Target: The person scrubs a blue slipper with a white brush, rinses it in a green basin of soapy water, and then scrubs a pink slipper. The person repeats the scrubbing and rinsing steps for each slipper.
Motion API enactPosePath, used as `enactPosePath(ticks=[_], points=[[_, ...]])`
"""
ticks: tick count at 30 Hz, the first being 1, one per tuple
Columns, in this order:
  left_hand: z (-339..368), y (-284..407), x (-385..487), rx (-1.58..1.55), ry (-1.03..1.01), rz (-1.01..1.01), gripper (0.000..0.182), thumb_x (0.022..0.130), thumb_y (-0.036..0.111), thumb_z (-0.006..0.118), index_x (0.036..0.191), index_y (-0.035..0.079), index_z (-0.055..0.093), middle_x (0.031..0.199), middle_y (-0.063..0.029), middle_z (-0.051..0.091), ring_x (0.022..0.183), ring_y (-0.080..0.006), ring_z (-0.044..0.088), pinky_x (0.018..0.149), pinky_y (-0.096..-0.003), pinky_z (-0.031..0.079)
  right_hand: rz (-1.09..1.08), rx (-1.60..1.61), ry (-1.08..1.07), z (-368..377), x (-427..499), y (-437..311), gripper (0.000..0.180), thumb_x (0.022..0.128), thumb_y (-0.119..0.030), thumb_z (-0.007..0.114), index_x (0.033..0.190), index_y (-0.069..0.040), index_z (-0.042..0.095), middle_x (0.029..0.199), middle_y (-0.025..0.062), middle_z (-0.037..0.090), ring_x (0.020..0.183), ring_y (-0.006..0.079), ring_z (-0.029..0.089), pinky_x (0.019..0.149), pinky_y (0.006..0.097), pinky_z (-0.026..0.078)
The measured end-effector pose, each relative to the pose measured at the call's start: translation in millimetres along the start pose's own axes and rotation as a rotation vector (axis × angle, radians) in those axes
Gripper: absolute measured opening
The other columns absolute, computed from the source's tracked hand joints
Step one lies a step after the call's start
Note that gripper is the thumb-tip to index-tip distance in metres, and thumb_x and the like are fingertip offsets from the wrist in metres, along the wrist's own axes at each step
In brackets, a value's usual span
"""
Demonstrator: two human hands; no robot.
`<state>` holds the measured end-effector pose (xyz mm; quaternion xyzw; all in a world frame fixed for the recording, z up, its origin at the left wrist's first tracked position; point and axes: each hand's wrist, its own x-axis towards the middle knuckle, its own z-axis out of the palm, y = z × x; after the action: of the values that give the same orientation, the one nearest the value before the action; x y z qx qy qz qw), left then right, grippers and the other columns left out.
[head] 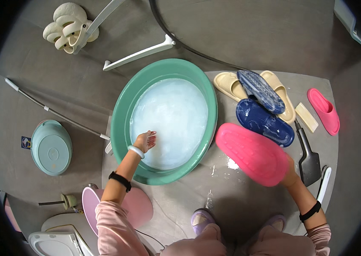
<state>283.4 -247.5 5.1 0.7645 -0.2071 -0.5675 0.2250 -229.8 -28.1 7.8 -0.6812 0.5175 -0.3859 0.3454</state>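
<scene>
My left hand (146, 141), wet and with nothing in it, hovers over the cloudy, soapy water (174, 118) in a round green plastic basin (211, 108). Its fingers are slightly apart. My right hand (289, 174) grips a bright pink rubber slipper (250, 153) by one end, sole facing up. Just beyond that slipper lie two dark blue slippers, one (262, 92) sole up with foam on it and one (263, 123) below it. Two cream slippers (230, 84) rest partly under the blue ones. A smaller pink slipper (324, 112) lies at the far right.
A cream bar or block (306, 117), a black-handled tool (310, 163) and a white-handled brush (324, 182) lie at the right. At the left are a pink bucket (139, 208), a wall-hung teal basin (52, 147) and a toilet (54, 244). A dark hose (196, 55) runs behind the green basin.
</scene>
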Motion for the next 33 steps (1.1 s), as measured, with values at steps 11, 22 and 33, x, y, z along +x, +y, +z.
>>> enactPosePath(ticks=[11, 22, 33], points=[[77.6, -17.4, 5.4, -0.322, -0.551, -0.213, 0.026, 0.093, 0.022, 0.042, 0.099, 0.003, 0.059, 0.088, -0.012, 0.061, 0.081, -0.0247, 0.062, 0.075, -0.0387, 0.053, -0.414, -0.516, -0.101, 30.2, 63.1, 6.5, 0.036, 0.072, -0.017, 0.058, 0.107, -0.008, 0.06, 0.11, 0.0102, 0.059, 0.105, 0.0272, 0.054, 0.09, 0.0364, 0.044], [219.3, 52.5, -195.9, -0.269, -1.021, -0.045, 0.037, 0.097, 0.018, 0.036, 0.127, -0.003, 0.043, 0.123, -0.0177, 0.053, 0.113, -0.0263, 0.053, 0.099, -0.0359, 0.043, -0.451, -0.544, 0.151, 34.1, 111.3, -12.8, 0.024, 0.069, -0.011, 0.059, 0.092, -0.009, 0.064, 0.1, 0.0059, 0.061, 0.095, 0.0249, 0.057, 0.079, 0.0354, 0.048], [40.4, -7.3, 31.6, -0.022, -0.076, -0.003, 0.027, 0.096, 0.028, 0.036, 0.092, 0.01, 0.056, 0.076, -0.0029, 0.052, 0.064, -0.0181, 0.049, 0.059, -0.0314, 0.042, -0.342, -0.407, 0.12, 11.3, 74.6, 7.4, 0.026, 0.063, -0.01, 0.061, 0.088, -0.006, 0.063, 0.097, 0.008, 0.061, 0.091, 0.026, 0.06, 0.077, 0.0372, 0.051]])
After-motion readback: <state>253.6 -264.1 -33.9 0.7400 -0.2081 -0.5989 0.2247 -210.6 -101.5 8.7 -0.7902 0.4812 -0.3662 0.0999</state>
